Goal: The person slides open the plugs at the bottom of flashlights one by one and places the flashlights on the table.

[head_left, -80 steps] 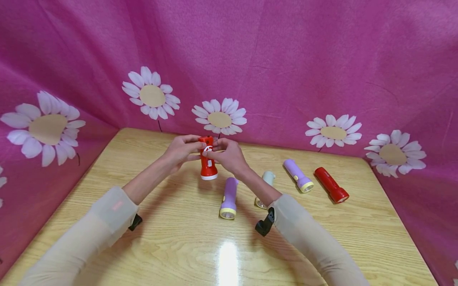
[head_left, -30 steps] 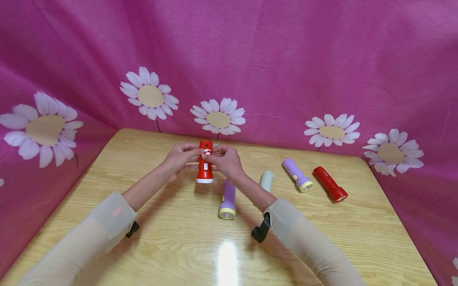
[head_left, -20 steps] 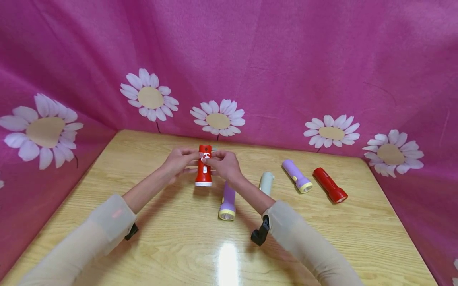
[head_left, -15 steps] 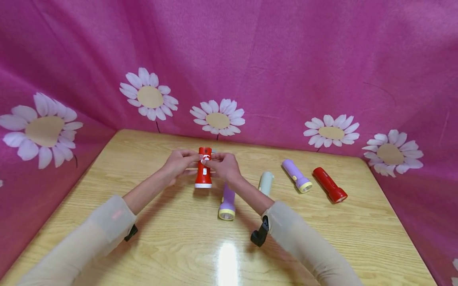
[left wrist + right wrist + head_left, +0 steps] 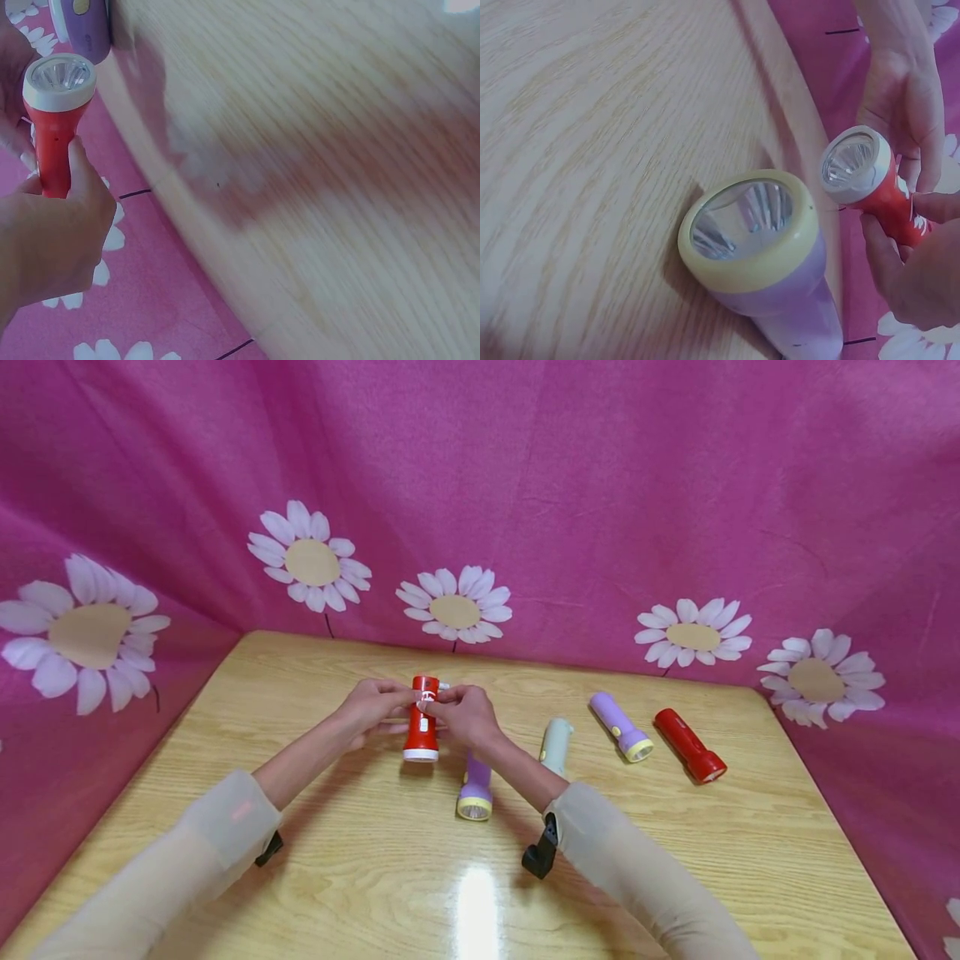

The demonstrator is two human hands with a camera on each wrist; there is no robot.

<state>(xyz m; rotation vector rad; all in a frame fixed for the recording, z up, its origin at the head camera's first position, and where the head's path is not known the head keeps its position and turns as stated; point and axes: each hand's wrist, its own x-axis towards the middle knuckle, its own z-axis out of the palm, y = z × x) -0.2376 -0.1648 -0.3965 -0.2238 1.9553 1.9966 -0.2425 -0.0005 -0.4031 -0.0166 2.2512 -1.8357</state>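
Both hands hold a red flashlight [image 5: 423, 723] with a white lens rim over the left middle of the table. Its lens end points toward me, and a white logo and switch face up. The left hand [image 5: 369, 708] pinches the body from the left, thumb on top. From the right, the right hand [image 5: 468, 717] grips the same body near its tail; a small whitish piece [image 5: 444, 686] shows there, too small to make out. In the right wrist view the flashlight's lens [image 5: 851, 159] is visible. A purple flashlight [image 5: 475, 797] with a yellow rim lies just below the right hand, partly hidden.
To the right on the wooden table [image 5: 360, 877] lie a pale green flashlight [image 5: 557, 742], partly behind the right forearm, another purple flashlight [image 5: 621, 727] and another red one [image 5: 690, 746]. A pink flowered cloth [image 5: 570, 510] walls the table's back and sides.
Both hands have moved the red flashlight a little toward me and to the left, and its slant has altered slightly. The flashlights on the table stay put.
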